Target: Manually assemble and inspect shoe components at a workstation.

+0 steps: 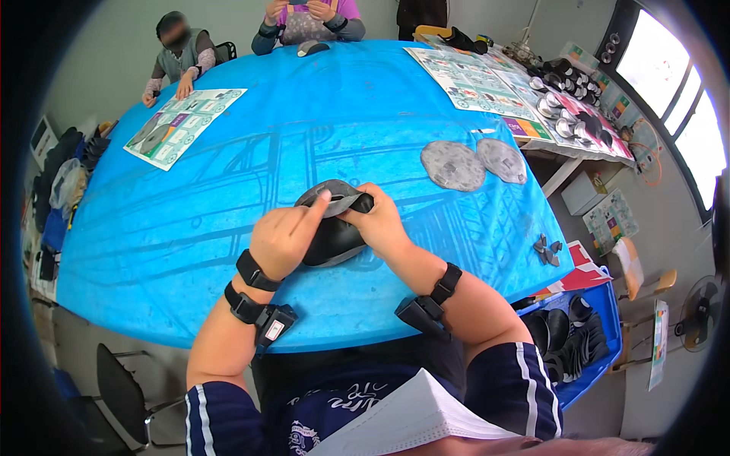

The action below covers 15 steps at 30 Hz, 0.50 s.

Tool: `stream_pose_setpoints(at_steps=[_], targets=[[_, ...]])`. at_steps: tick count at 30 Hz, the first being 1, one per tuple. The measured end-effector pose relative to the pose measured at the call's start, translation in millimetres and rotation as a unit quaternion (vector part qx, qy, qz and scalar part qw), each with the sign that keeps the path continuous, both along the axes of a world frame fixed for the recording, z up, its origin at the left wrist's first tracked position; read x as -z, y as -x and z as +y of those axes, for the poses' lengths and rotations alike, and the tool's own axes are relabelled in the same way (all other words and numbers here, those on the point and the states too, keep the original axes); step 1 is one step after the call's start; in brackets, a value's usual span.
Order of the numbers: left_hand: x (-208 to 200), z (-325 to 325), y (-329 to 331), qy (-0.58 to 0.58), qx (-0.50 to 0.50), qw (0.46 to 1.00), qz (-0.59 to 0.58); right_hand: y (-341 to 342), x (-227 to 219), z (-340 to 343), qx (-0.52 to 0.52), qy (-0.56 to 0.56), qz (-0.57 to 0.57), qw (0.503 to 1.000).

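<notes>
A black shoe [334, 241] with a grey lining lies on the blue table cover near the front edge, its opening toward the far side. My left hand [282, 235] is closed at its left side, with the index finger pressed on the grey lining [332, 199] at the opening. On the other side, my right hand [382, 223] pinches the shoe's rim, thumb toward the opening. My fingers hide parts of the rim.
Two grey round pads [454, 166] lie to the right on the blue table [365, 99]. Small dark pieces [547, 249] sit near the right corner. A blue bin [582, 342] of black shoe parts stands below. Two people sit across; a side table [525, 95] holds more shoe parts.
</notes>
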<state>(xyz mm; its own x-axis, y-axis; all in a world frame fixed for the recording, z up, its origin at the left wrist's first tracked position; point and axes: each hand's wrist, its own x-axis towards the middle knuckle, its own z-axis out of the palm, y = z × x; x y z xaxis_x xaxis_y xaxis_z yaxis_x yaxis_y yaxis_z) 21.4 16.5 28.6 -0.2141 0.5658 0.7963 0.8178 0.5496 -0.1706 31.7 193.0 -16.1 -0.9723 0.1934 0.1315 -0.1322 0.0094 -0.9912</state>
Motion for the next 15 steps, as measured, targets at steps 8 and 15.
stream_pose_setpoints(at_steps=[8,15], targets=[[0.5,12.5,-2.6,0.041,-0.006,0.999,-0.008,-13.1,-15.0,-2.2,0.003,-0.082,0.026,0.996],[-3.0,14.2,-10.4,0.04,-0.049,0.998,0.02,-13.2,-12.0,-0.7,-0.014,-0.091,0.048,0.995]])
